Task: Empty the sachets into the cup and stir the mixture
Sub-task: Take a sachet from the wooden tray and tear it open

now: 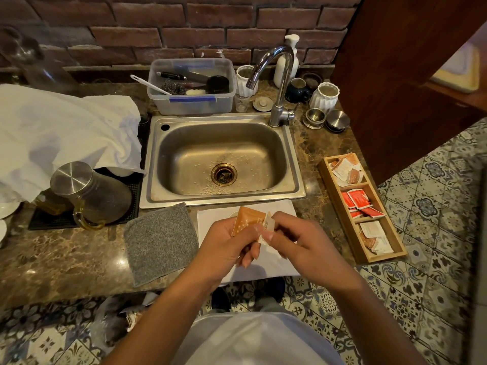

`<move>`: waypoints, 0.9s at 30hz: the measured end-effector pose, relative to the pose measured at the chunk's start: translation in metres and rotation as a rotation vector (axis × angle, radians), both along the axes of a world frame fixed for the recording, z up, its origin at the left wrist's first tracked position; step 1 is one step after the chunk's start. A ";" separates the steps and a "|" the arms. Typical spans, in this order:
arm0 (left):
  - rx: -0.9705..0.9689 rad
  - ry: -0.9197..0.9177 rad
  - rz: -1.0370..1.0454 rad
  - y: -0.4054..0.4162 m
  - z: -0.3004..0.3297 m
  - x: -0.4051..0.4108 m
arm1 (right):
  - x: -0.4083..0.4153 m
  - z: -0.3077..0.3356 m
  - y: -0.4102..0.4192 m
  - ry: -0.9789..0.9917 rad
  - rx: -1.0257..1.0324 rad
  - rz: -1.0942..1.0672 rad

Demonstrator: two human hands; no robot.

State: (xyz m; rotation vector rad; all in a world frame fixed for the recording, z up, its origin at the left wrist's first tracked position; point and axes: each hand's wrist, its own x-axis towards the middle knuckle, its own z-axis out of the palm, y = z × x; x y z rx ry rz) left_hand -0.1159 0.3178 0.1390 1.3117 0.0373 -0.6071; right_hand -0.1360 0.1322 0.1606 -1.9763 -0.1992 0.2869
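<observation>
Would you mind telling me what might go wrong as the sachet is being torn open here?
1. The orange sachet, held by the left hand and pulled by the right hand, sits above the white cloth; a sudden tear may scatter powder there.
2. No cup is clearly visible beneath the hands, so the contents may miss it.
3. The sink is close; spilled powder could land in it.
</observation>
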 end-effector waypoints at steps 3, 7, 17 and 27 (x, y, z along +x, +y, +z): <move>0.014 0.014 0.024 -0.002 0.000 0.000 | 0.000 -0.003 0.000 -0.053 -0.068 -0.002; 0.021 0.040 0.058 -0.005 0.001 -0.004 | 0.000 -0.004 0.002 -0.214 -0.184 0.028; -0.058 0.164 0.101 -0.006 0.005 -0.001 | -0.002 -0.008 0.007 -0.294 -0.226 -0.030; -0.052 -0.001 0.030 0.001 0.006 -0.004 | -0.003 -0.001 0.000 0.078 0.154 -0.060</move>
